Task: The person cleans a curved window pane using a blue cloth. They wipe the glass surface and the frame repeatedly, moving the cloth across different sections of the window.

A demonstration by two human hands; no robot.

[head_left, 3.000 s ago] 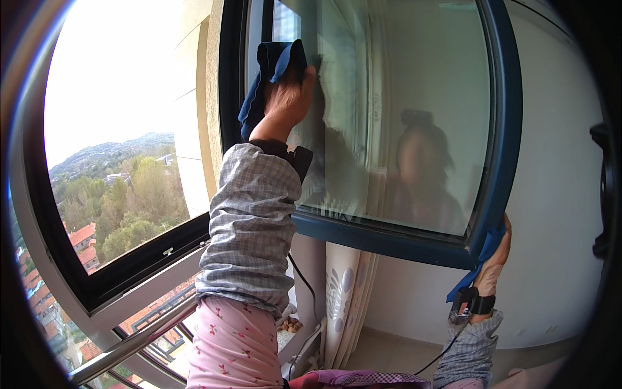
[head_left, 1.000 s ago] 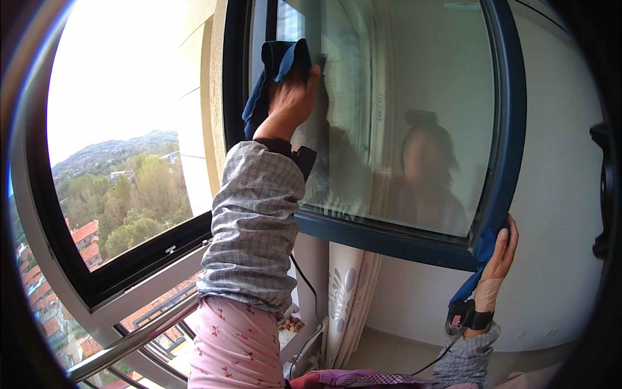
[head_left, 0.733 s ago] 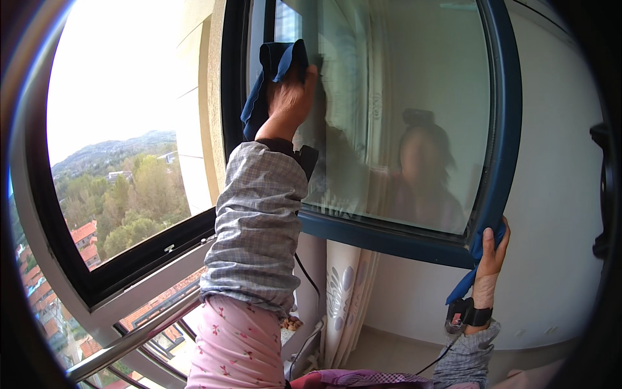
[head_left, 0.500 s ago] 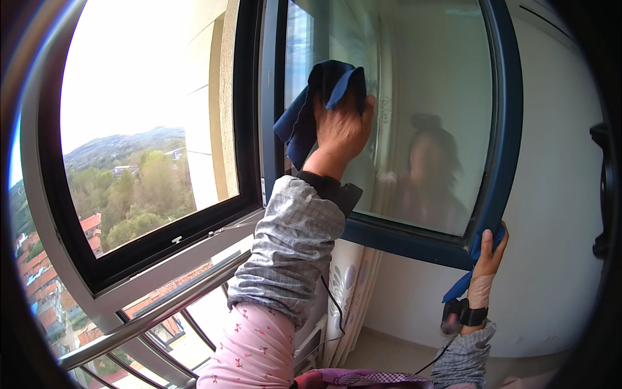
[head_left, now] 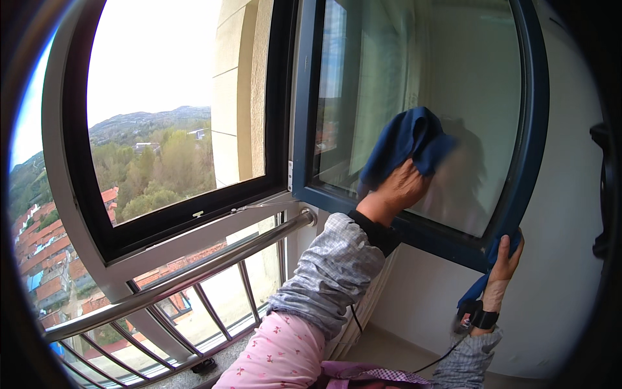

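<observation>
An inward-opened window sash point(head_left: 447, 251) with a dark blue frame stands in front of me. My left hand point(head_left: 400, 187) presses a dark blue cloth point(head_left: 409, 139) against the lower middle of its glass point(head_left: 363, 91). The cloth is bunched over the fingers and hides their tips. At the sash's lower right corner, my right hand point(head_left: 507, 260) grips the frame, thumb in front. A second blue cloth point(head_left: 475, 290) is caught under that hand and hangs below the corner.
Left of the sash is the open window frame point(head_left: 175, 227), with trees and red roofs far below outside. A metal railing point(head_left: 188, 285) runs along the lower left. Behind the sash stands a pale wall point(head_left: 414, 305). A black cable point(head_left: 444, 352) trails from my right wrist.
My left hand has wiped down and to the right across the glass with the cloth. The right hand stays on the sash corner. The whole view has shifted, so the window sits farther right.
</observation>
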